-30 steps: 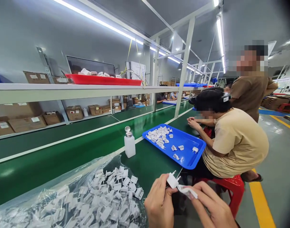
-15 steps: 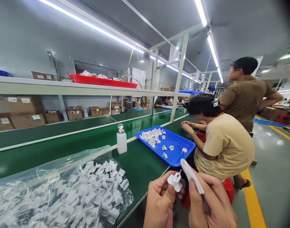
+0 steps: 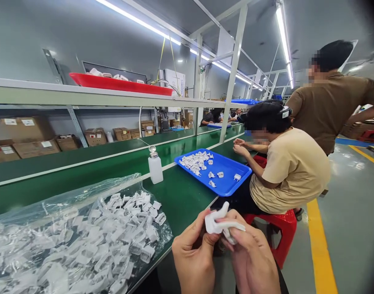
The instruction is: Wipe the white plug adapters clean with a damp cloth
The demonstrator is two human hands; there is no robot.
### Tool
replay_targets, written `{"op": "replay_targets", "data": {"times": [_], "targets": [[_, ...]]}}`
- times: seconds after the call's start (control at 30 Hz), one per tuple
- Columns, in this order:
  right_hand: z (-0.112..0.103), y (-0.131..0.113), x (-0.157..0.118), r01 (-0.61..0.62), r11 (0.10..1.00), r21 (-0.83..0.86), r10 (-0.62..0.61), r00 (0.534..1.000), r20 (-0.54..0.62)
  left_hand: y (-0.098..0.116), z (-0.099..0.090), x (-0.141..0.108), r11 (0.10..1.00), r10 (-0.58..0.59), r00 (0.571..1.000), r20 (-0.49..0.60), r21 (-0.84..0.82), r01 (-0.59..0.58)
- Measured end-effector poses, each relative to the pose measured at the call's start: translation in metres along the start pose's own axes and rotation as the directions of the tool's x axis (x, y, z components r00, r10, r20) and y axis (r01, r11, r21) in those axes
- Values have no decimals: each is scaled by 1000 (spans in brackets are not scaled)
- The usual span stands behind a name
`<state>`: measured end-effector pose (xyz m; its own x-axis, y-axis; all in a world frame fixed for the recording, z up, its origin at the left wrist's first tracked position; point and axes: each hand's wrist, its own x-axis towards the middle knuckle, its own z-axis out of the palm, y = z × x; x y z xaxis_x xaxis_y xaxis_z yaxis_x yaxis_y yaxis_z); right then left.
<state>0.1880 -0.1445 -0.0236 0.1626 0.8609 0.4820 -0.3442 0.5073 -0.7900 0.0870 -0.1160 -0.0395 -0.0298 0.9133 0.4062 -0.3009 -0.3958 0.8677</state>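
In front of the bench edge, my left hand (image 3: 194, 255) is closed on a white plastic plug part (image 3: 210, 224), held between thumb and fingers. My right hand (image 3: 256, 253) pinches a folded white cloth (image 3: 231, 225), which is pressed against the plug part and partly wraps it. The cloth hides the plug's pins. To the left, a clear plastic bag (image 3: 119, 185) lies on the green bench with many loose white plug parts (image 3: 113, 241) in it. Beyond my hands, a blue tray (image 3: 232, 190) carries several white plug parts (image 3: 194, 162).
A white pump bottle (image 3: 156, 169) stands between bag and tray. A co-worker in a beige shirt (image 3: 294, 171) sits on a red stool (image 3: 286, 237) at the right; another person (image 3: 334, 102) stands behind. A shelf with a red tray (image 3: 122, 86) runs above the bench.
My hands have come together: the cloth, held apart from the plug part before, now touches and covers part of it. The camera view has tilted slightly downward.
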Motion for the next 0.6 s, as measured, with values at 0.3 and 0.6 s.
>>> {"op": "replay_targets", "data": {"times": [0.3, 0.6], "targets": [[-13, 22, -6, 73, 950, -305, -96, 994, -61, 10, 7, 5, 984, 159, 987, -34, 91, -155], [-6, 31, 11, -68, 997, 36, 77, 819, -568, -6, 9, 5, 929, 294, 956, -8, 236, -284]]}}
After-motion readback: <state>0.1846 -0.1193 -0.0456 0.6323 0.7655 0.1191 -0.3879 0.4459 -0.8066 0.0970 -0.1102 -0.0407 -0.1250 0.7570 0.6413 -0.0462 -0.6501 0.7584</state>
